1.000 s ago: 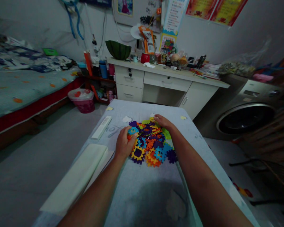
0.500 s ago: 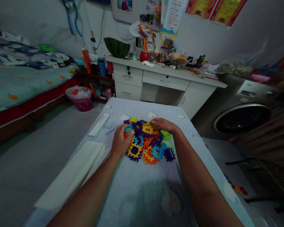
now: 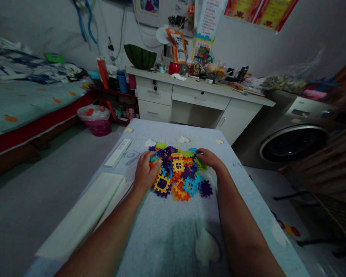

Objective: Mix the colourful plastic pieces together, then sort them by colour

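A heap of colourful plastic interlocking building pieces lies on the cloth-covered table, in purple, yellow, orange, blue and green. Many are square with notched edges. My left hand cups the heap's left side, thumb apart from the fingers, against blue and orange pieces. At the right edge, my right hand rests its outstretched fingers by a green piece; its fingertips are partly hidden. A yellow window-shaped piece lies on top between the hands, touched by neither.
A long white box and a smaller white box lie along the table's left side. Beyond the table stands a white desk with clutter on it. A washing machine is at the right, a pink bin at the left.
My right hand has moved right, off the heap's top to its right edge, uncovering blue and green pieces. The yellow window-shaped piece sits slightly lower. My left hand has stayed nearly in place.
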Demonstrator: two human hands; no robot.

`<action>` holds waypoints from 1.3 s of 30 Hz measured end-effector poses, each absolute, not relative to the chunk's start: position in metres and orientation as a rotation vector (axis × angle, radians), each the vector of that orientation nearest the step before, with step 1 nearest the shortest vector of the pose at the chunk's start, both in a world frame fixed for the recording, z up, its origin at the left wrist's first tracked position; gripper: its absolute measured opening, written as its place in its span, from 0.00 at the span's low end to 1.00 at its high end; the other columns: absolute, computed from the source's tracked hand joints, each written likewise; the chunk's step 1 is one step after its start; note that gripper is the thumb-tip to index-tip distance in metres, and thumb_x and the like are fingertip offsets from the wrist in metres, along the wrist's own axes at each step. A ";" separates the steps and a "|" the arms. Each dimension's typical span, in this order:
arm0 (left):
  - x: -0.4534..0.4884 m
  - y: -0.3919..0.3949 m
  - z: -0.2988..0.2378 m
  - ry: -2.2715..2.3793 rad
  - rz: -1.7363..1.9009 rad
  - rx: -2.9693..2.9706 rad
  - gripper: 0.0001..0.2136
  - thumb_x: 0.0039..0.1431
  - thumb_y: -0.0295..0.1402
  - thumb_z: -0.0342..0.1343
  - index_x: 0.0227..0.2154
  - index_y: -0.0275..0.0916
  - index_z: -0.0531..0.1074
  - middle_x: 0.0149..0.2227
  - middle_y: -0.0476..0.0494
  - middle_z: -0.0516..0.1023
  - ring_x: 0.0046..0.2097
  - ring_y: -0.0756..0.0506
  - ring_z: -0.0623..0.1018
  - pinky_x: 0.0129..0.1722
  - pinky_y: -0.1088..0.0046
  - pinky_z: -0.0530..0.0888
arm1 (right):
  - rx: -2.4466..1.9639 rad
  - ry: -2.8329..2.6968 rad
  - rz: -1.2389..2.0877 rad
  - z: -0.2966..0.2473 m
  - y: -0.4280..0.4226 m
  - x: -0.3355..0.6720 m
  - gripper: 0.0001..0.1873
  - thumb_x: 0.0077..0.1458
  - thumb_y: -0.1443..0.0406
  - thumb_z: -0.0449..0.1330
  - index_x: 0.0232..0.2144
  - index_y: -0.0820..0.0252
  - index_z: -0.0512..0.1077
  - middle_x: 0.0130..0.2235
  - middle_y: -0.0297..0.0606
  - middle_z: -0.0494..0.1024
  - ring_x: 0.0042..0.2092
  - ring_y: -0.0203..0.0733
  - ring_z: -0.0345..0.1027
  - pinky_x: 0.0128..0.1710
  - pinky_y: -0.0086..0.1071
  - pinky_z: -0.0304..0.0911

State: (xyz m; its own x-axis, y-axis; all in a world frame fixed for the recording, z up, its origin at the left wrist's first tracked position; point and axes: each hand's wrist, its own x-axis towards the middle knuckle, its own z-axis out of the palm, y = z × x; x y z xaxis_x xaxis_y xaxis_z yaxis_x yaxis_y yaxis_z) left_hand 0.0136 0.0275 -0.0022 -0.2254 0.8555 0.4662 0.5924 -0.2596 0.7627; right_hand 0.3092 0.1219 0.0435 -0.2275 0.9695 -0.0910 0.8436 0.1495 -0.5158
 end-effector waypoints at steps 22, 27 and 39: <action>0.016 0.023 0.001 1.616 1.470 1.776 0.19 0.61 0.43 0.53 0.51 0.41 0.69 0.56 0.38 0.70 0.60 0.40 0.69 0.63 0.55 0.65 | -1.353 -1.862 1.089 0.067 0.106 0.285 0.12 0.53 0.65 0.58 0.41 0.61 0.72 0.38 0.39 0.78 0.36 0.37 0.71 0.35 0.31 0.66; 0.016 0.023 0.003 1.637 1.478 1.771 0.18 0.59 0.42 0.53 0.50 0.41 0.70 0.56 0.38 0.68 0.61 0.39 0.69 0.64 0.55 0.64 | -1.388 -2.202 0.977 0.061 0.107 0.282 0.09 0.47 0.71 0.58 0.33 0.62 0.75 0.31 0.34 0.76 0.33 0.35 0.66 0.35 0.29 0.62; 0.016 0.024 0.002 1.639 1.485 1.760 0.18 0.60 0.43 0.52 0.50 0.41 0.70 0.55 0.38 0.69 0.60 0.39 0.69 0.64 0.55 0.63 | -1.378 -2.100 1.158 0.064 0.105 0.285 0.12 0.49 0.59 0.63 0.32 0.62 0.74 0.29 0.34 0.76 0.31 0.38 0.67 0.31 0.30 0.61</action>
State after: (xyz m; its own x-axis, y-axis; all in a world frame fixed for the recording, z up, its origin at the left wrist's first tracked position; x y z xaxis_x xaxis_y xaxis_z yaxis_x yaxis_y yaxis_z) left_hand 0.0156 0.0239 0.0020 -0.1941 0.8673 0.4584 0.5415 -0.2950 0.7873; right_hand 0.2848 0.1050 0.0636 -0.4509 0.8839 -0.1242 0.5767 0.1824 -0.7963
